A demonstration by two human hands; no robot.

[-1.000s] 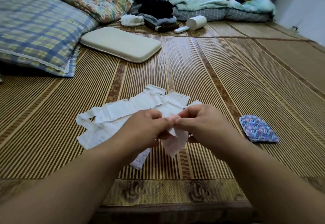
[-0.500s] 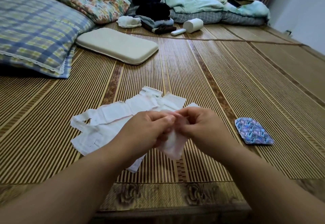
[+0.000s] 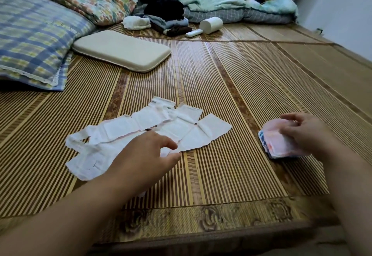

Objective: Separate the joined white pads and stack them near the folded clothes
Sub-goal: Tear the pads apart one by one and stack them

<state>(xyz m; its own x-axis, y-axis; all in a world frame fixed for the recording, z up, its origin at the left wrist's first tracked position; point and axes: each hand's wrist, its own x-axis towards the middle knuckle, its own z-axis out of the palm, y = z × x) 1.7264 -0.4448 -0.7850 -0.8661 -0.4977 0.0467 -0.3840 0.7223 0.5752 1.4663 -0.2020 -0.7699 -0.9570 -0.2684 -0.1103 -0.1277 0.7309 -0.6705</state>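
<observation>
A sheet of joined white pads point(image 3: 141, 127) lies spread on the bamboo mat in the middle of the head view. My left hand point(image 3: 145, 155) hovers over its near edge, fingers apart and holding nothing. At the right, my right hand point(image 3: 308, 133) grips one separated pinkish-white pad point(image 3: 275, 135), which lies on top of a small stack whose blue patterned edge point(image 3: 262, 141) shows below it. The folded clothes point(image 3: 171, 24) sit far back at the middle of the mat.
A cream cushion point(image 3: 122, 49) and a plaid pillow point(image 3: 34, 40) lie at the back left. A tissue roll point(image 3: 211, 24) and a white remote point(image 3: 194, 33) sit beside the clothes, with bedding point(image 3: 231, 4) behind. The mat's front edge point(image 3: 201, 221) runs just below my arms.
My hands were together pulling at one pad; it has come off. My right hand has carried it right onto the patterned stack, and my left hand has let go and spread over the sheet.
</observation>
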